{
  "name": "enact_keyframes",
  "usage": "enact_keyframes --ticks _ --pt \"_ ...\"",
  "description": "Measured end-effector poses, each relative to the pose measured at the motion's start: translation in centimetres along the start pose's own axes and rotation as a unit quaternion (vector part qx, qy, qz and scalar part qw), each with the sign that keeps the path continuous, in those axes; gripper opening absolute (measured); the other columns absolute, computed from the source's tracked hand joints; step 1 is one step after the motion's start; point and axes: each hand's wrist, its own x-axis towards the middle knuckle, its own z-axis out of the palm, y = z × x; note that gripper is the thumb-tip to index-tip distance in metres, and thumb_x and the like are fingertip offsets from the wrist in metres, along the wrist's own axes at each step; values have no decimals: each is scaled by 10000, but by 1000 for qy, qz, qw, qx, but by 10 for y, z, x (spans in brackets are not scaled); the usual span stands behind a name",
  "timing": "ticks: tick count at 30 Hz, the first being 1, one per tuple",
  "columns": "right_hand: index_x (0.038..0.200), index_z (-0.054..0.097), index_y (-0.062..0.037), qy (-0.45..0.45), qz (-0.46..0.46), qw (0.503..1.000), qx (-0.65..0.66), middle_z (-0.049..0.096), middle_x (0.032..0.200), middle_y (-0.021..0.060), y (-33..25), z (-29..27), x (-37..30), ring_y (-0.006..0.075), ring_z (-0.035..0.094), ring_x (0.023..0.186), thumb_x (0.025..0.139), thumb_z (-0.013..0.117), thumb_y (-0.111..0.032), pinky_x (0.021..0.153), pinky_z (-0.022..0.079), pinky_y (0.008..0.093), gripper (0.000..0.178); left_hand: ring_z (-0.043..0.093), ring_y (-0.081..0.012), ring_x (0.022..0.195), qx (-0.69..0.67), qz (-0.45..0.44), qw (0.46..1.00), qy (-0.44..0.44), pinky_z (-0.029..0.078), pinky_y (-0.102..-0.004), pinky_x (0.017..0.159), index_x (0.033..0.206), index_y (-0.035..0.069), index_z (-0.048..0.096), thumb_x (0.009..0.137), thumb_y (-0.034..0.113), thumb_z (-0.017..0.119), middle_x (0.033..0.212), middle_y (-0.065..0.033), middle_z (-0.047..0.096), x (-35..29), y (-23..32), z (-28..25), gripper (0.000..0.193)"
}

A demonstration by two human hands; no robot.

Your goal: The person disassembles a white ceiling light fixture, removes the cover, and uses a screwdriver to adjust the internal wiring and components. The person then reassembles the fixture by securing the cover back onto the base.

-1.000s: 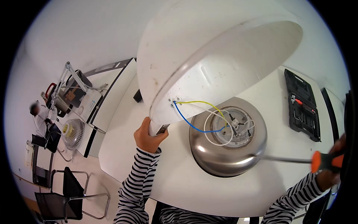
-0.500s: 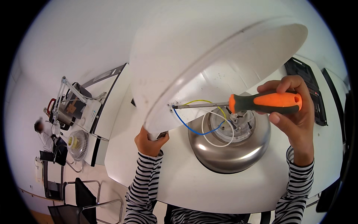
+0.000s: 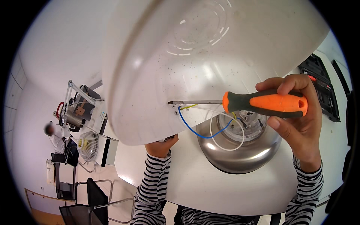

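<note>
My right hand [image 3: 305, 137] is closed around the orange and black handle of a screwdriver [image 3: 270, 104], its shaft pointing left. The tip lies just above the wire ends, in front of the inside of a large white bowl-shaped shell [image 3: 150, 80]; whether it touches is unclear. My left hand [image 3: 161, 147] grips the shell's lower edge, its fingers partly hidden. A blue wire [image 3: 198, 134], a yellow-green wire [image 3: 190, 107] and a white wire [image 3: 213, 138] run from the shell to a round brushed-metal base [image 3: 243, 159]. Small dark specks dot the shell's inner face.
The base stands on a white table [image 3: 210, 191]. An open black tool case [image 3: 320, 88] lies at the far right. To the left are a side desk with a jointed lamp arm [image 3: 69, 97], a round caged appliance [image 3: 88, 147], black chairs [image 3: 95, 195] and a seated person [image 3: 57, 141].
The shell has tipped so that much more of its inside faces me. The screwdriver's tip has shifted from the wire ends to slightly above and left of them.
</note>
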Motion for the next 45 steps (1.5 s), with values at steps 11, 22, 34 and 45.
enact_keyframes --ticks 11,22,34,45 --pt "993 366 -20 1 -9 1000 -16 480 1021 198 -2 -3 2 221 510 990 692 609 -66 857 421 333 390 575 -172 662 -4 14 1000 -5 474 -276 618 870 2 555 527 106 737 776 -82 589 2 4 1 402" --pt "935 414 -64 -25 -26 995 -91 527 1007 170 -7 -9 3 218 559 922 671 634 -84 816 435 321 345 593 -190 642 3 16 1000 -26 480 -274 611 856 -3 551 533 116 741 754 -92 604 2 -5 -1 393" --pt "986 401 -17 30 45 998 -30 501 1006 182 -9 -6 1 227 551 941 715 607 -84 811 485 338 348 626 -231 621 -5 -20 999 -42 498 -267 561 904 10 533 534 119 723 701 -124 619 4 -2 -1 430" --pt "1038 402 -8 65 80 994 -37 539 971 185 -11 -4 1 217 601 832 754 601 -205 740 514 313 399 618 -212 592 25 18 999 -28 492 -259 540 898 44 531 548 131 714 680 -102 611 4 -4 0 405"
